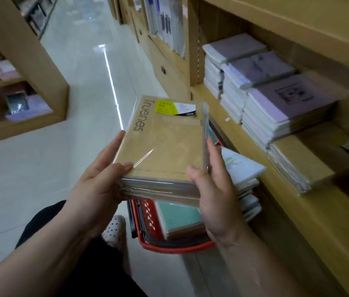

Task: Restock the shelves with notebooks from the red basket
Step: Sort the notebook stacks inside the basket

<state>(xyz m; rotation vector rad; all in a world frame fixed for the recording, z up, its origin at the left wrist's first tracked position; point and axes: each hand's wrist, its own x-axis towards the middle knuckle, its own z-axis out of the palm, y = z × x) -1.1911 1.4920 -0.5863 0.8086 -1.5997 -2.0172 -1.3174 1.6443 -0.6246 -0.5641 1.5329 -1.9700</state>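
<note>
A stack of kraft-brown notebooks (165, 142) in clear wrap, with a yellow and black label on top, is held above the red basket (178, 246). My left hand (98, 185) grips its left near corner and my right hand (214, 189) holds its right edge. The basket stands on the floor below, holding green and white notebooks (242, 168). To the right, the wooden shelf (311, 211) carries stacks of purple notebooks (281, 103) and a low stack of brown notebooks (302, 159).
A second wooden shelf unit (29, 67) stands across the aisle at the left, with pastel goods inside. The glossy white floor (79, 93) runs between. My dark trouser leg and a dotted shoe (114, 229) are beside the basket.
</note>
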